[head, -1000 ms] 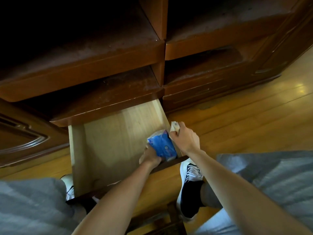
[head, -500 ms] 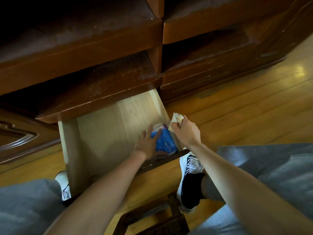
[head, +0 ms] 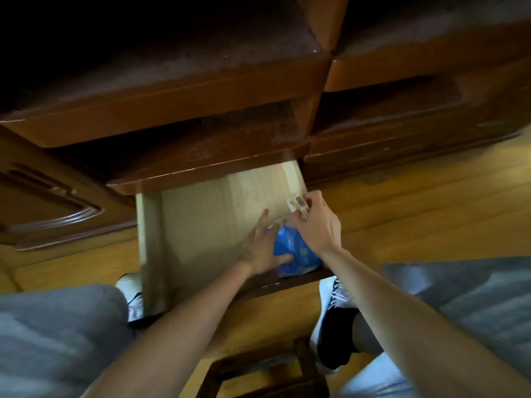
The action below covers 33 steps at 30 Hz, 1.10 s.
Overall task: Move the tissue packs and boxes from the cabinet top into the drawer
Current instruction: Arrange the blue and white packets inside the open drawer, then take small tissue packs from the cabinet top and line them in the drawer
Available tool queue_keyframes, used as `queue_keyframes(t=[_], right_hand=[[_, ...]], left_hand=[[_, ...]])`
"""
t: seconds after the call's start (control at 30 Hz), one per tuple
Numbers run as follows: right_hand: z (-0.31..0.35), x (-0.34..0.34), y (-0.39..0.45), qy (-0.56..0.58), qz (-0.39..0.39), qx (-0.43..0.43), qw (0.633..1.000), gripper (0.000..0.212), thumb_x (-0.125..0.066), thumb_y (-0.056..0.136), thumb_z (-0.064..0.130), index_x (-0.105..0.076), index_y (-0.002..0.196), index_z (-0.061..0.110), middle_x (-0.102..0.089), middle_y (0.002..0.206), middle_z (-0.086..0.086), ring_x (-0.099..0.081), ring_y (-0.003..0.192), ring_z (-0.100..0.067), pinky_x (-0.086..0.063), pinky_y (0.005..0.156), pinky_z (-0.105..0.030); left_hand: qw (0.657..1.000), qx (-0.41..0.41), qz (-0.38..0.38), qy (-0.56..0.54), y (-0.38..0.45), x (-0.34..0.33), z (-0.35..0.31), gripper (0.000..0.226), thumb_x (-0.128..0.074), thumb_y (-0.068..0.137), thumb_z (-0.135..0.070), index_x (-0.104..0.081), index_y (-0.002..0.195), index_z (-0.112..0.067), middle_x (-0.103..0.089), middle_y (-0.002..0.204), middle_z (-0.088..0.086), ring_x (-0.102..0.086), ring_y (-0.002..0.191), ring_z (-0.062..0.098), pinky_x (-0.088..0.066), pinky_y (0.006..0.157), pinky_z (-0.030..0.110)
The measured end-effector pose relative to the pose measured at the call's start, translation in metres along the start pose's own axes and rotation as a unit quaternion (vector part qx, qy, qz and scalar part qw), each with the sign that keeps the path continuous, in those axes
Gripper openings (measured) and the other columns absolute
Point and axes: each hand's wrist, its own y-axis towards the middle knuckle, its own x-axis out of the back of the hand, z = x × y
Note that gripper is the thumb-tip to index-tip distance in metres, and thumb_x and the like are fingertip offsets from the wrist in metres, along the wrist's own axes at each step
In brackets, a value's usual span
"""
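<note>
My right hand [head: 317, 222] has lifted the small pale barcoded pack [head: 298, 203] toward frame centre-right, pinching it; my left hand [head: 263, 248], fingers spread, presses the blue plastic tissue pack [head: 298, 254] in the open light wooden drawer [head: 207, 222], lower right corner.

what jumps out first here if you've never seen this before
The blue pack stands out, lying in the near right corner of the open pale drawer, with the left hand laid on it. Just above, the right hand pinches a small box with a barcode over the drawer's right side. Dark brown shelves loom above.
</note>
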Motion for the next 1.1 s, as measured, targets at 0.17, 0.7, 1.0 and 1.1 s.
queue_keyframes(t=[0.17,0.7,1.0,1.1], right_hand=[[0.046,-0.043,-0.014,-0.051,0.066,0.001,0.997,0.029,-0.064,0.096,0.036,-0.036,0.101,0.028,-0.057,0.087,0.006,-0.055,0.063,-0.007,-0.040,0.050,-0.025],[0.186,0.032,-0.011,-0.022,0.293,0.199,0.935,0.021,-0.064,0.099,0.031,-0.067,0.115,0.044,-0.067,0.111,0.026,-0.063,0.101,0.006,-0.056,0.090,-0.025],[0.353,0.266,0.025,0.004,0.015,0.392,0.920,0.017,-0.058,0.094,0.040,-0.069,0.107,0.044,-0.070,0.099,0.029,-0.066,0.091,0.005,-0.054,0.078,-0.024],[0.385,0.295,0.056,-0.070,-0.021,0.381,0.922,0.018,-0.059,0.095,0.042,-0.064,0.112,0.046,-0.067,0.100,0.028,-0.063,0.089,0.005,-0.055,0.078,-0.032]], left_hand=[[0.967,0.126,-0.208,-0.078,-0.065,0.036,0.070,0.054,-0.060,0.094,-0.051,-0.049,0.143,-0.033,-0.033,0.155,-0.001,-0.054,0.125,0.016,-0.051,0.097,0.034],[0.891,0.101,-0.442,0.007,-0.179,0.210,0.054,0.018,-0.057,0.094,-0.031,-0.071,0.105,-0.036,-0.071,0.106,-0.015,-0.066,0.082,0.006,-0.052,0.066,0.020],[0.743,-0.110,-0.657,0.073,-0.244,0.413,-0.063,0.010,-0.058,0.089,-0.036,-0.066,0.093,-0.039,-0.061,0.075,-0.022,-0.057,0.066,-0.001,-0.040,0.056,0.013],[0.774,-0.069,-0.624,0.075,-0.228,0.468,-0.081,0.014,-0.056,0.085,-0.042,-0.065,0.096,-0.040,-0.062,0.081,-0.017,-0.060,0.073,0.002,-0.044,0.059,0.023]])
